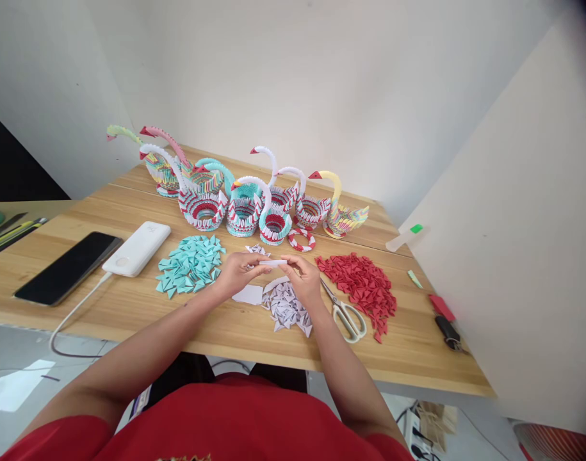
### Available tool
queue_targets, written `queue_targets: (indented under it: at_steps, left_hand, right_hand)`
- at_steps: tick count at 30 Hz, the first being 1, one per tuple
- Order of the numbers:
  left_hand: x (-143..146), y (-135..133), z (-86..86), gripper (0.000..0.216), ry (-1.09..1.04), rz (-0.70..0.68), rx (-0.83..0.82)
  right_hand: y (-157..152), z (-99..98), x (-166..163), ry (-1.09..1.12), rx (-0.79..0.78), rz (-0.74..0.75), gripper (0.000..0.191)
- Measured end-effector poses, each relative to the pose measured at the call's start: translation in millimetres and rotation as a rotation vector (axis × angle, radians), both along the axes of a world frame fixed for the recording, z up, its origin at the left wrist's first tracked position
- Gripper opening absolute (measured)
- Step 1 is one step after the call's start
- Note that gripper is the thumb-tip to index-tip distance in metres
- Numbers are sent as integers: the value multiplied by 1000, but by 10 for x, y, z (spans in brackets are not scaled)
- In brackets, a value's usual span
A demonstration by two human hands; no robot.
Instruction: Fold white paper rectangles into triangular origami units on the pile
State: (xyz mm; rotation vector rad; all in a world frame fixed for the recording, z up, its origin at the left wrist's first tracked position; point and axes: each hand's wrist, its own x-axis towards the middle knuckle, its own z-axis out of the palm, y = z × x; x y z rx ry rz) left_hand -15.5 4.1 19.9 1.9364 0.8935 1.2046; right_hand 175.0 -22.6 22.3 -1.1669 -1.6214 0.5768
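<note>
Between my two hands is a small folded white paper strip (273,262), pinched at both ends above the table. My left hand (239,272) grips its left end, and my right hand (301,276) grips its right end. Below them lies a stack of white paper slips (248,294). A pile of folded white paper triangles (287,306) sits beneath my right hand, and a few more white pieces (258,250) lie just beyond my left hand. Scissors (348,318) with pale handles rest to the right of my right wrist.
Teal paper triangles (191,264) are heaped on the left, red paper triangles (362,288) on the right. Several folded-paper swans (203,208) stand behind, near a red-and-white paper ring (301,240). A power bank (138,248) and phone (66,267) lie left; keys (447,331) lie right.
</note>
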Motion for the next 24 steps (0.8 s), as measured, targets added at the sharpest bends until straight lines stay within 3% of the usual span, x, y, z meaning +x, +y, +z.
queue_targets:
  at_steps: [24]
  left_hand:
    - [-3,-23,33,24,54,-38,2]
  right_hand:
    - [-3,-4,-28,35,-25,-18,16]
